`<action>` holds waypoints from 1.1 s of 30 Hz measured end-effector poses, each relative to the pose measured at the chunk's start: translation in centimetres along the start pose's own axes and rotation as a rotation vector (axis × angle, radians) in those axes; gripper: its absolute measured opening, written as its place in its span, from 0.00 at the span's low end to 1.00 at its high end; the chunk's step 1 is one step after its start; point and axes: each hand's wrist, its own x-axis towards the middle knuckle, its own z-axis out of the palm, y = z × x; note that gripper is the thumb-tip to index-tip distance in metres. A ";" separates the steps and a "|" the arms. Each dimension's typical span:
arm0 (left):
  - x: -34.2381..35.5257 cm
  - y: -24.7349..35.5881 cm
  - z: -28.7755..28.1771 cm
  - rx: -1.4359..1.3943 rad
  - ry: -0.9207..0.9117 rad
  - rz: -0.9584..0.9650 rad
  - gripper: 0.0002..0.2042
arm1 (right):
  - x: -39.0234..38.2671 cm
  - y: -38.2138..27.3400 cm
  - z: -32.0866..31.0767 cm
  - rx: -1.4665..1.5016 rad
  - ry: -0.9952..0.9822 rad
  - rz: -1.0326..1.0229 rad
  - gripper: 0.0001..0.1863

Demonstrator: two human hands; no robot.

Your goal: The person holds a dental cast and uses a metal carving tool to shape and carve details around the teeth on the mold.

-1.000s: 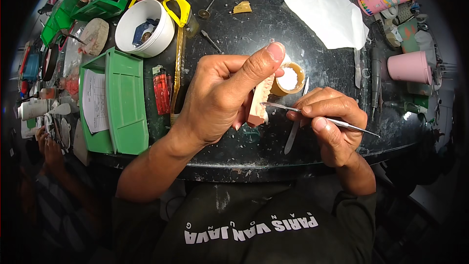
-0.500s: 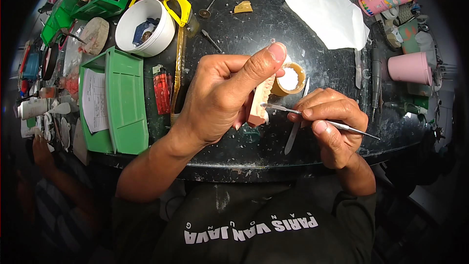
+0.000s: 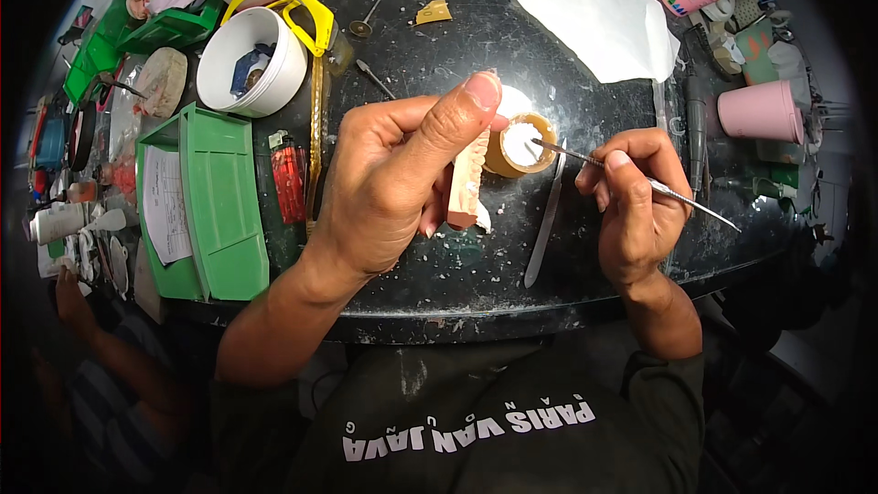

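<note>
A pinkish dental cast (image 3: 466, 185) with a row of teeth is gripped in my left hand (image 3: 389, 178), thumb over its far end; the fingers partly hide it. Some white material (image 3: 483, 217) shows at its near right side. My right hand (image 3: 636, 201) pinches a thin metal dental spatula (image 3: 672, 190) like a pen. Its tip reaches into a small tan cup (image 3: 521, 167) and touches the white paste or powder (image 3: 521, 142) inside. Between the cup and my right hand lies a flat metal blade (image 3: 546, 229) on the black table (image 3: 421, 297).
To the left stand an open green box (image 3: 224, 210) with papers, red lighters (image 3: 288, 178), a white tub (image 3: 293, 82) and yellow-framed goggles (image 3: 320, 23). White paper (image 3: 599, 18), a handpiece (image 3: 697, 119) and a pink cup (image 3: 759, 112) lie right. Another person's hand (image 3: 75, 306) is at far left.
My right hand has moved the spatula's tip from the cast up and right into the tan cup. My left hand still holds the cast, and the whole view has shifted slightly.
</note>
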 end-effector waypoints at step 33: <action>0.2 -0.1 0.4 0.037 -0.028 -0.011 0.30 | 0.0 0.2 0.1 0.022 -0.023 0.138 0.08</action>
